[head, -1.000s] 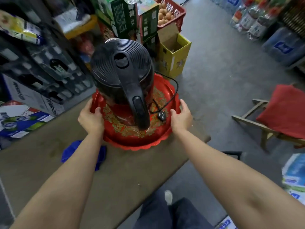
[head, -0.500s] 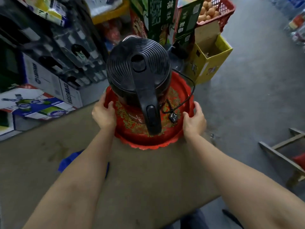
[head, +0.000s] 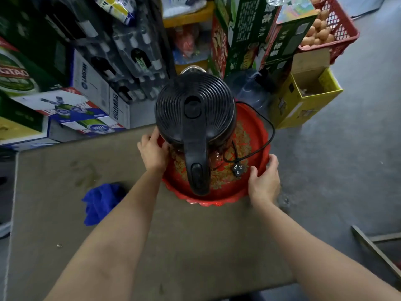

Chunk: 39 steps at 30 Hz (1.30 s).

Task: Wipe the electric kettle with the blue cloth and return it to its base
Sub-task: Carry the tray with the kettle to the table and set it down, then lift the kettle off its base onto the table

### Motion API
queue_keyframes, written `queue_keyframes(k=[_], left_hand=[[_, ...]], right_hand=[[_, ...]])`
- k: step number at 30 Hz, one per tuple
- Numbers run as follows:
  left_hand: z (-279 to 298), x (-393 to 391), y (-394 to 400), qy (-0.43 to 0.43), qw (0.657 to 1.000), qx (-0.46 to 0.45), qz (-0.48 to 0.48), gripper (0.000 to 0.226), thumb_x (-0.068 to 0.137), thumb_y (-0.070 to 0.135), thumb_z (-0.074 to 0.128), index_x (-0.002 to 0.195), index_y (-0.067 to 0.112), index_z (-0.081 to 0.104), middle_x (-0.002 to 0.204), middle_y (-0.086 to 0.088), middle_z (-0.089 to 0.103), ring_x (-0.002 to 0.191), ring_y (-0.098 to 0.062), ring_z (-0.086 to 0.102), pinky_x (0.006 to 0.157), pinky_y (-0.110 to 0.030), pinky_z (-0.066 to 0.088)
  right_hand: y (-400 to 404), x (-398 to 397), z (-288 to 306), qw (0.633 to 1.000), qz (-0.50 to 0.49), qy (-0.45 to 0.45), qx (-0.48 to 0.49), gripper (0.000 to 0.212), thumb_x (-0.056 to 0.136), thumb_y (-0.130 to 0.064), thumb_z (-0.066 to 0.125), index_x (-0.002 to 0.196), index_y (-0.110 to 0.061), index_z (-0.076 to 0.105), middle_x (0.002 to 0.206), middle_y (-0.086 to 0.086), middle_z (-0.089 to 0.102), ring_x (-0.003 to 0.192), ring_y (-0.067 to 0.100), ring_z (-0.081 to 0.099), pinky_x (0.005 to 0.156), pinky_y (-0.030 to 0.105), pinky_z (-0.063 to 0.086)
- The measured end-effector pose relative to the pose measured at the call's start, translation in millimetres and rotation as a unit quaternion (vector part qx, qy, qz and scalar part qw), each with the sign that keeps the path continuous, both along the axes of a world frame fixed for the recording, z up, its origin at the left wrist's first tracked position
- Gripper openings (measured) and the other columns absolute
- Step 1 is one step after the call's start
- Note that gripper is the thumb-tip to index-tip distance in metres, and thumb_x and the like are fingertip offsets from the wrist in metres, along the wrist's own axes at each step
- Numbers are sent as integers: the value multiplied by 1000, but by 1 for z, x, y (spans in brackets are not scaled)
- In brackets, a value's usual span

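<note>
A black electric kettle (head: 195, 109) with a ribbed lid stands on a round red tray (head: 258, 131) at the table's far right corner, its handle pointing toward me. Its base is hidden beneath it. A black cord and plug (head: 238, 169) lie on the tray. My left hand (head: 153, 152) grips the tray's left rim, beside the kettle body. My right hand (head: 263, 182) grips the tray's near right rim. The blue cloth (head: 101, 202) lies crumpled on the table, left of my left forearm.
The brown table (head: 184, 246) ends just right of the tray, which overhangs the edge. Stacked drink cartons (head: 86, 90), a yellow open box (head: 308, 98), a water jug (head: 251, 94) and a red egg crate (head: 329, 25) crowd the floor behind.
The view has shifted so the tray and kettle sit further right and lower. Both hands stay on the tray's rim; the tray seems pushed further onto the table corner.
</note>
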<state>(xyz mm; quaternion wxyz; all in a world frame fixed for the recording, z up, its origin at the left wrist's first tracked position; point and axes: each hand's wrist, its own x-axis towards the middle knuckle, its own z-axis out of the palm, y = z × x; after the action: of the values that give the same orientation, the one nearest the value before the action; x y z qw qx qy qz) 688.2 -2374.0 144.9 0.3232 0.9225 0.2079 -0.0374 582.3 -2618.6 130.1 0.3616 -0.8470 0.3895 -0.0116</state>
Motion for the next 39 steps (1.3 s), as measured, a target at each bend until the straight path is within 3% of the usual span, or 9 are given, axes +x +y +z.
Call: queue_keyframes(k=[3, 7, 12, 16, 19, 23, 29, 33, 39], left_hand=[[-6, -2, 9, 43, 998, 20, -42, 44, 93, 25, 50, 134, 11, 57, 141, -20, 48, 125, -45, 43, 107, -48, 34], [0, -24, 11, -39, 998, -39, -10, 53, 92, 47, 38, 129, 16, 61, 136, -10, 59, 128, -32, 52, 107, -53, 42], [85, -104, -42, -188, 943, -248, 121, 53, 103, 46, 36, 146, 18, 48, 144, 12, 49, 130, 8, 44, 112, -15, 31], [105, -131, -69, -229, 920, -319, 18, 80, 93, 52, 58, 156, 13, 27, 161, -3, 34, 150, -16, 29, 122, -47, 26], [116, -131, -84, -208, 948, -240, -4, 99, 81, 46, 75, 159, 17, 21, 164, 4, 27, 151, -9, 23, 122, -44, 28], [120, -128, -90, -202, 955, -216, 23, 94, 83, 31, 75, 159, 29, 19, 162, 4, 34, 149, -10, 29, 120, -44, 33], [127, -129, -71, -231, 945, -227, 45, 65, 89, 15, 71, 149, 23, 44, 143, 5, 58, 133, -9, 52, 113, -26, 39], [134, -122, -43, -233, 948, -218, 9, 61, 91, 18, 69, 147, 24, 45, 141, 1, 60, 130, -14, 55, 110, -36, 43], [164, -110, 17, -276, 938, -197, -70, 58, 89, 20, 70, 143, 21, 48, 136, 0, 64, 125, -13, 60, 108, -34, 46]], right_hand=[[-6, 3, 8, 999, 22, 23, -1, 47, 93, -26, 62, 134, -20, 41, 131, 6, 57, 112, 35, 60, 90, 47, 49], [-13, 6, 17, 998, 45, 21, -44, 60, 85, -23, 73, 138, -11, 45, 136, 13, 47, 128, 33, 44, 101, 47, 44], [-10, 1, 38, 985, 101, -115, -84, 64, 87, -19, 71, 143, -6, 43, 138, 17, 49, 130, 35, 42, 112, 49, 37], [-3, 16, 60, 956, 218, -196, 21, 69, 92, -16, 67, 152, -8, 34, 150, 12, 41, 142, 26, 36, 119, 43, 32], [-2, 32, 77, 932, 305, -180, 78, 88, 86, -21, 76, 157, -15, 24, 159, 4, 33, 148, 16, 28, 120, 32, 25], [1, 47, 88, 906, 374, -152, 129, 107, 72, -34, 88, 157, -22, 23, 159, -6, 35, 146, 6, 30, 118, 28, 28], [27, 46, 85, 916, 335, -168, 145, 108, 60, -43, 92, 150, -30, 32, 146, -9, 52, 137, 10, 46, 114, 41, 41], [52, 38, 88, 932, 283, -189, 125, 106, 59, -42, 92, 148, -26, 36, 142, -7, 56, 134, 11, 49, 112, 41, 43], [111, 33, 118, 935, 222, -254, 111, 101, 61, -36, 93, 146, -21, 40, 137, -3, 59, 129, 12, 52, 110, 31, 43]])
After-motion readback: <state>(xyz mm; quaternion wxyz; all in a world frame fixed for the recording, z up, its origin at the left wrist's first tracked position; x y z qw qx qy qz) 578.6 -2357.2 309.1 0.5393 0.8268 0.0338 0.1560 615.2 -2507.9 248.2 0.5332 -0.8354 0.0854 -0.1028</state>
